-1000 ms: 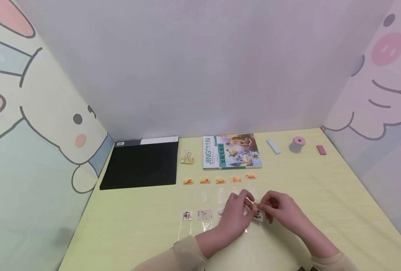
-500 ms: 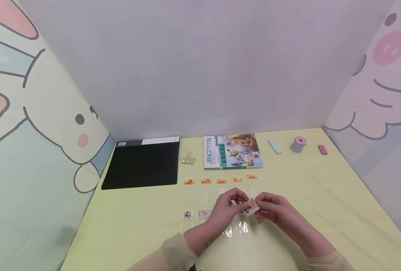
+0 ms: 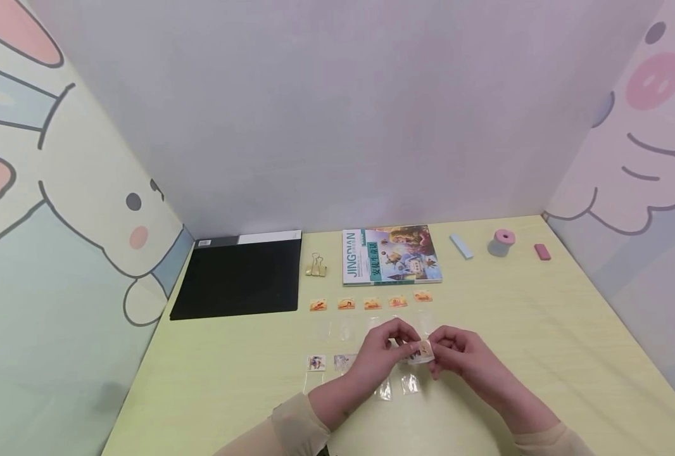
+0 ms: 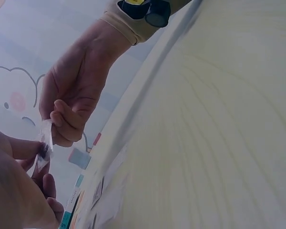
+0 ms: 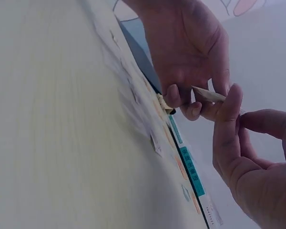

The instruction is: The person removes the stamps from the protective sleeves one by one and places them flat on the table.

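Observation:
Both hands hold one small picture card (image 3: 425,351) in a clear plastic sleeve (image 4: 46,138), raised above the table in the wrist views. My left hand (image 3: 378,347) pinches its left side between thumb and fingers. The right hand (image 3: 467,356) grips the opposite edge with its fingertips. Seen nearly edge-on, the sleeved card (image 5: 209,94) is a thin strip between the two hands. Left of my hands lie a picture card (image 3: 316,363) and a paler card (image 3: 344,361). Other cards of that row are hidden behind the left hand and forearm.
Several orange cards (image 3: 346,304) form a row behind the hands, with faint clear sleeves (image 3: 346,329) in front of them. More sleeves (image 3: 410,384) lie nearer me. Farther back are a black board (image 3: 240,278), binder clip (image 3: 316,266), book (image 3: 391,256), blue stick (image 3: 461,246), spool (image 3: 501,243) and red block (image 3: 542,252).
The sleeved card has moved slightly left, tilted up, then turned to lie more level between the fingers. Both hands shifted left with it, uncovering a clear sleeve on the table.

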Available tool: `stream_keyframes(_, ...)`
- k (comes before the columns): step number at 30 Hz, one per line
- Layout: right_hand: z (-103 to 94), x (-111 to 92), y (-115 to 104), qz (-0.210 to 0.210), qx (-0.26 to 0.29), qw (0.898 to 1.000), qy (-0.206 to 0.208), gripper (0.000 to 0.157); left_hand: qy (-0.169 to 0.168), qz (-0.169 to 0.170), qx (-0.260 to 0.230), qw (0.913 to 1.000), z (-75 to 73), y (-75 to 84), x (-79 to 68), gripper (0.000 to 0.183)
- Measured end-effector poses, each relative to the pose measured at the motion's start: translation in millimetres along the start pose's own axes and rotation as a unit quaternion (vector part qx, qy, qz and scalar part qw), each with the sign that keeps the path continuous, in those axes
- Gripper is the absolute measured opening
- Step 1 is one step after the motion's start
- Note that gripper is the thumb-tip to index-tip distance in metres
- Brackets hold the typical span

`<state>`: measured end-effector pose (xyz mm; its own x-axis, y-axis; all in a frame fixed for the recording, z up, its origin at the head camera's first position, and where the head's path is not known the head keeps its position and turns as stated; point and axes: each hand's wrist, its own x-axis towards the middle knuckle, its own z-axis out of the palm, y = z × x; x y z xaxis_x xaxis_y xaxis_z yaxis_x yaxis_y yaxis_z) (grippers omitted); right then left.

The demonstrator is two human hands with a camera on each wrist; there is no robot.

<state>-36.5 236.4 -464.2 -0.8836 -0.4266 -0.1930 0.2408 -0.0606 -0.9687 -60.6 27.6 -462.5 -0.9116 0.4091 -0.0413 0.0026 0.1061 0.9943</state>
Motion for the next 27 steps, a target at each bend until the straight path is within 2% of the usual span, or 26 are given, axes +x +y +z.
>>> stream_keyframes(3, 1.2, 0, -1, -0.030, -0.050, 0.998, 0.037, 0.027, 0.002, 0.014, 0.020, 0.9997, -0.2, -0.9, -0.3, 0.011)
stream_keyframes(7, 4.1, 0, -4, -0.051, -0.086, 0.993, 0.070, 0.029, 0.015, 0.026, 0.070, 0.9971, -0.5, -1.9, -1.4, 0.010)
stream_keyframes(12, 6.7, 0, -8, -0.038, -0.136, 0.985, 0.102, 0.027, 0.036, 0.023, 0.132, 0.9904, 0.7, -1.6, -3.1, 0.011)
stream_keyframes(16, 9.2, -1, -8, -0.027, -0.145, 0.980, 0.130, 0.027, 0.056, 0.019, 0.168, 0.9841, 1.9, 1.6, -4.4, 0.010)
stream_keyframes(23, 11.8, 0, -8, -0.047, -0.139, 0.978, 0.146, 0.026, 0.084, 0.027, 0.174, 0.9807, 3.1, 2.9, -5.3, 0.009)
stream_keyframes(27, 11.7, -1, -8, -0.064, -0.140, 0.979, 0.132, 0.025, 0.087, 0.028, 0.169, 0.9814, 3.4, 4.9, -5.7, 0.009)
